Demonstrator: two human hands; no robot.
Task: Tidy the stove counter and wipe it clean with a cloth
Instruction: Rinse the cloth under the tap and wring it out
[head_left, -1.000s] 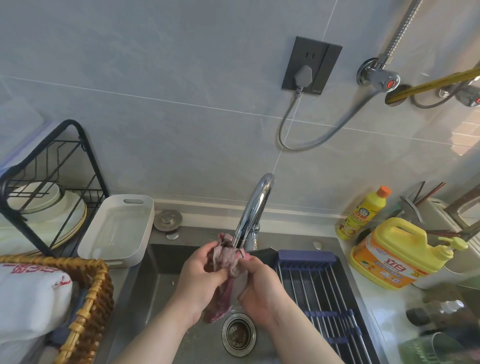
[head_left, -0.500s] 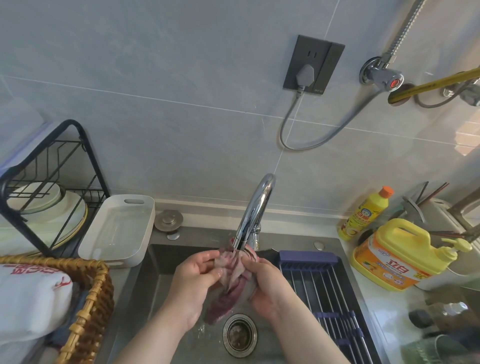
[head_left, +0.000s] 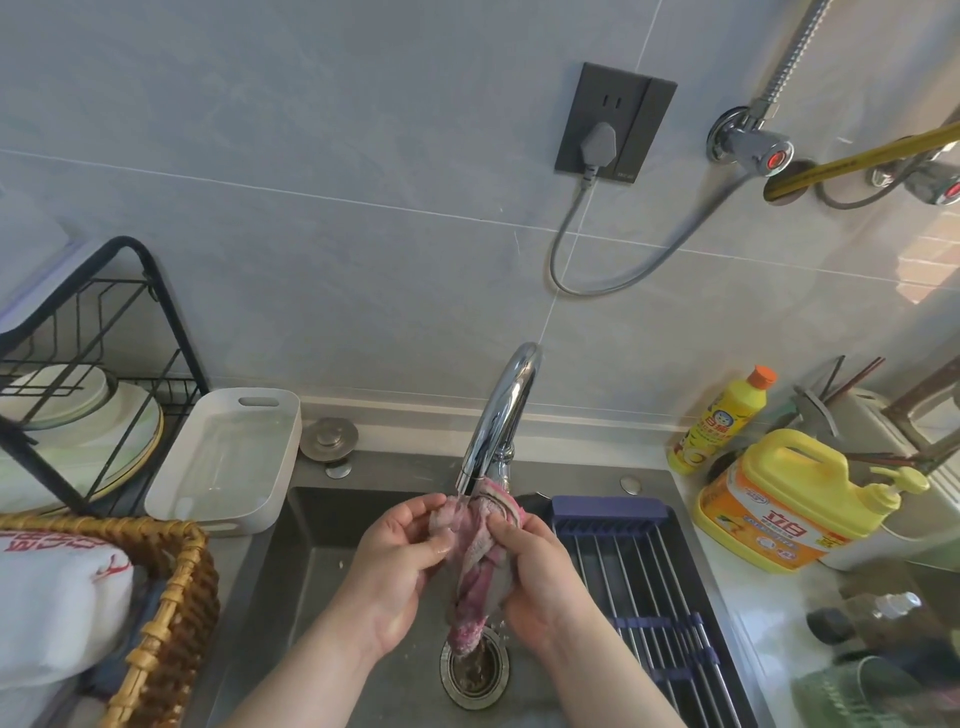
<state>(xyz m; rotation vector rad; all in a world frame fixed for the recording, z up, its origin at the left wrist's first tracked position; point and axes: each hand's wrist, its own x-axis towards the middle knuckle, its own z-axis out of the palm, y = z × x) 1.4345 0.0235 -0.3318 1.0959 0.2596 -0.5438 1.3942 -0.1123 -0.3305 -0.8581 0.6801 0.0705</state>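
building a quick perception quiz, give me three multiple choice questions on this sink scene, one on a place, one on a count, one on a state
1. Where is the cloth held?
A) over the wicker basket
B) below the tap, above the sink drain
C) on the blue drain rack

2. How many yellow bottles stand right of the sink?
A) one
B) two
C) four

3. How is the cloth held?
A) both hands grip it
B) only the left hand grips it
C) it lies loose, untouched

Answers:
1 B, the cloth hangs from the spout's tip down toward the drain.
2 B, there is a small orange-capped bottle and a big pump jug.
3 A, the left hand and the right hand both curl their fingers round it.
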